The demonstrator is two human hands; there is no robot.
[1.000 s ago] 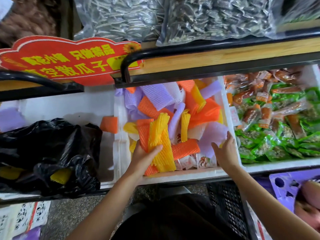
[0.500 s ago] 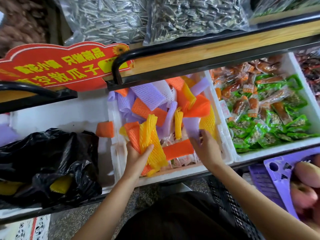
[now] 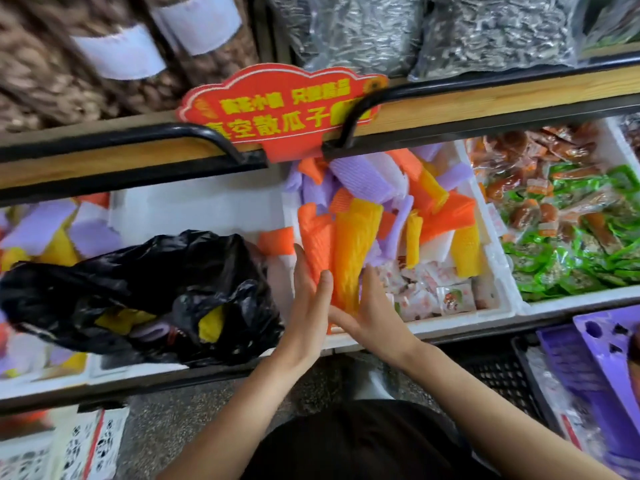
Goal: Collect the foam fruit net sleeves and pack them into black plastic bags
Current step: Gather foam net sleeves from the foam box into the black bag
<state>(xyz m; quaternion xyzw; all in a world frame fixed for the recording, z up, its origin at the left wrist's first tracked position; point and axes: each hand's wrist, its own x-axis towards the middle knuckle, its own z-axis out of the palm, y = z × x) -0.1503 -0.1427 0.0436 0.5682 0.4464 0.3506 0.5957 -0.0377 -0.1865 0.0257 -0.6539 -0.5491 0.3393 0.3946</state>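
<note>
1. Hands meet at the front of the middle white foam bin (image 3: 498, 308), head view: left hand (image 3: 308, 306) and right hand (image 3: 374, 311) press a bundle of sleeves (image 3: 341, 251) between them, fingers fairly straight, palms closed in on it.
2. Count in the bundle: one orange and one yellow sleeve show clearly, standing upright above the fingertips; any more behind them I cannot tell.
3. Loose sleeves (image 3: 433, 199) fill the back of that bin, purple, orange, yellow and white, too jumbled to count; small snack packets (image 3: 429, 289) lie at its front.
4. One black plastic bag (image 3: 145, 289) sits just left of the hands, mouth open, at least two yellow sleeves peeking out.
5. One stray orange sleeve (image 3: 277, 240) lies between bag and bin.
6. One red sign (image 3: 277, 109) hangs on the shelf above.
</note>
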